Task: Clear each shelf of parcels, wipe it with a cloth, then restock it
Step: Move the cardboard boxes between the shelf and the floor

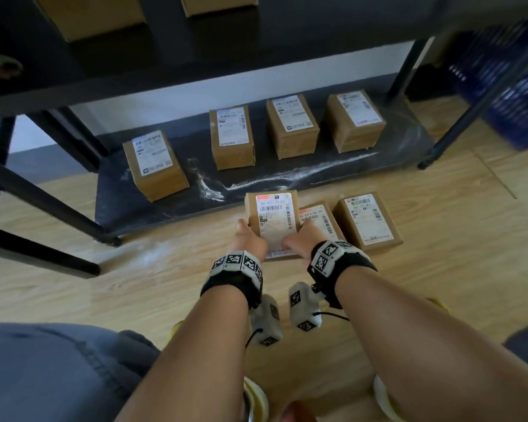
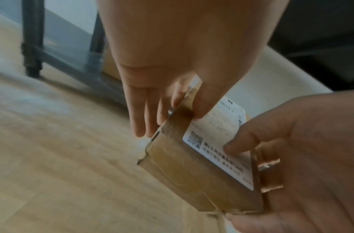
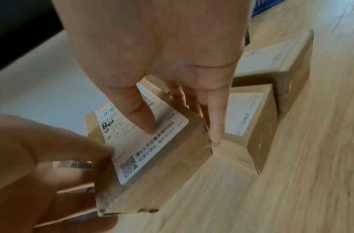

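Evidently the parcel was light and stiff: left hand and right hand clamped its opposite sides, thumbs on the label, just above the floor before the bottom shelf. Taped cardboard looked slick; side grip suited.

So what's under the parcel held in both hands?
Wooden floor shows around the held parcel. Directly beneath is covered by the box, left hand and right hand.
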Motion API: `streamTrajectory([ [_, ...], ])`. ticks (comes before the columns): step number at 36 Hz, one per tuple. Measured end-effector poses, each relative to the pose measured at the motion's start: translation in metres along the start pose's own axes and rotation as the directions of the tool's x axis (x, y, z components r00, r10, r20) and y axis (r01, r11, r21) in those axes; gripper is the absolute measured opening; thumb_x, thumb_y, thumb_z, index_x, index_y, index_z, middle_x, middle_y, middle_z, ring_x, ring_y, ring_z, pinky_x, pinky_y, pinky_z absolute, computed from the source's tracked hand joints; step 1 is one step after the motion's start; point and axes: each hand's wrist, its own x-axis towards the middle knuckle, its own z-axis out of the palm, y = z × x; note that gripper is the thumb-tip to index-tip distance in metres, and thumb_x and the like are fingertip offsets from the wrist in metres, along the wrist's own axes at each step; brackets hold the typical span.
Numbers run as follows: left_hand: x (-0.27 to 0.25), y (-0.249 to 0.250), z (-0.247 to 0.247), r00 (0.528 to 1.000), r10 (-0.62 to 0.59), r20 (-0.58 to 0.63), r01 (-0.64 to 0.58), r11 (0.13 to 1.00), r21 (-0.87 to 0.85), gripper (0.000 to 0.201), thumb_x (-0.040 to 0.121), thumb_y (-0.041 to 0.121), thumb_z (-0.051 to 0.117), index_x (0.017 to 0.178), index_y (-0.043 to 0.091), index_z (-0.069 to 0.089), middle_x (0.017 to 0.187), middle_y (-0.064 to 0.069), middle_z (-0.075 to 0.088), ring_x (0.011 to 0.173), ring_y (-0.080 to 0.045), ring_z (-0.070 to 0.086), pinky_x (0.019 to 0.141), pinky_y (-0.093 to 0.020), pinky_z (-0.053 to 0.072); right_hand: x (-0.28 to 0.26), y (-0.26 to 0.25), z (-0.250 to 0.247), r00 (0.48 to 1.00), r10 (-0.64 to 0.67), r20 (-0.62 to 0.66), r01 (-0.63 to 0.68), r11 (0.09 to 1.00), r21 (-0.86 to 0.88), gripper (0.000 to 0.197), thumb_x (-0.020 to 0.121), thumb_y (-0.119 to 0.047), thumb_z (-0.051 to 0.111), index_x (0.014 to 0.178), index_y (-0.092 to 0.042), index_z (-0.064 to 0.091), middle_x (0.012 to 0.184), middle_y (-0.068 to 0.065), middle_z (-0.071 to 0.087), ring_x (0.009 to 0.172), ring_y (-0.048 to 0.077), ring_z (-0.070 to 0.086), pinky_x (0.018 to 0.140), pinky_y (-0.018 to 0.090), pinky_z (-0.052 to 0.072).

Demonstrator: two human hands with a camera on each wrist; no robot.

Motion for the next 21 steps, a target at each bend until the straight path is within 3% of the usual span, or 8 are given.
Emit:
streamTrajectory([
  [2,-0.008,0.017,-0.006,0.998,0.069,0.007,-0.069,0.997,-0.021,0.037,0.09,0.008,0.048,0.124,0.016,0.036,0.097,-0.002,0.06,0.078,-0.019,0.058,0.064,-0.032,0.051,-0.006,-0.001,-0.014,0.999,0.002,-0.053,0.002,0.997,0.076,0.036,0.081,-0.011,0.064,0.106,-0.011,0.037,0.1,0.007,0.062,0.091,0.02,0.061,0.083,0.036,0.056],
  [5,-0.022,0.045,-0.013,0.984,0.174,0.041,-0.176,0.984,0.041,0.034,0.092,0.014,0.05,0.124,0.021,0.038,0.101,-0.002,0.063,0.08,-0.017,0.062,0.061,-0.03,0.049,-0.016,0.0,-0.038,0.989,0.025,-0.142,0.005,0.979,0.202,0.044,0.081,-0.016,0.064,0.11,-0.016,0.032,0.095,0.001,0.06,0.083,0.015,0.06,0.077,0.034,0.056],
  [8,-0.036,0.078,-0.015,0.959,0.272,0.078,-0.281,0.949,0.142,0.04,0.094,0.021,0.049,0.133,0.025,0.039,0.111,-0.002,0.063,0.081,-0.015,0.06,0.062,-0.028,0.048,-0.029,0.004,-0.062,0.97,0.042,-0.24,0.042,0.941,0.334,0.042,0.077,-0.019,0.065,0.112,-0.015,0.042,0.099,0.003,0.064,0.084,0.016,0.061,0.078,0.039,0.057],
  [11,-0.051,0.112,-0.011,0.931,0.345,0.118,-0.362,0.914,0.181,0.048,0.094,0.02,0.046,0.14,0.027,0.036,0.124,-0.003,0.059,0.099,-0.022,0.061,0.077,-0.034,0.051,-0.047,0.011,-0.091,0.941,0.054,-0.334,0.1,0.899,0.427,0.033,0.082,-0.016,0.064,0.108,-0.015,0.043,0.096,0.0,0.062,0.078,0.011,0.059,0.068,0.029,0.054],
  [15,-0.069,0.154,-0.004,0.888,0.428,0.168,-0.454,0.874,0.174,0.055,0.092,0.022,0.044,0.144,0.03,0.031,0.134,-0.004,0.054,0.113,-0.027,0.056,0.093,-0.039,0.047,-0.068,0.018,-0.132,0.885,0.035,-0.465,0.191,0.882,0.43,0.035,0.085,-0.019,0.061,0.111,-0.016,0.038,0.099,0.0,0.058,0.078,0.013,0.056,0.06,0.025,0.047],
  [19,-0.084,0.195,-0.002,0.831,0.529,0.172,-0.549,0.83,0.1,0.061,0.092,0.021,0.045,0.146,0.039,0.025,0.136,-0.004,0.051,0.109,-0.025,0.058,0.082,-0.032,0.048,-0.086,0.013,-0.17,0.805,0.034,-0.593,0.279,0.86,0.428,0.038,0.087,-0.019,0.059,0.118,-0.015,0.038,0.11,0.004,0.06,0.087,0.018,0.057,0.054,0.02,0.041],
  [21,-0.093,0.218,-0.002,0.782,0.598,0.173,-0.613,0.788,0.047,0.063,0.088,0.022,0.046,0.143,0.046,0.026,0.134,-0.005,0.051,0.106,-0.025,0.059,0.084,-0.036,0.051,-0.097,0.01,-0.193,0.756,0.017,-0.655,0.333,0.85,0.407,0.04,0.088,-0.021,0.058,0.122,-0.013,0.038,0.114,0.005,0.06,0.089,0.018,0.058,0.053,0.018,0.039],
])
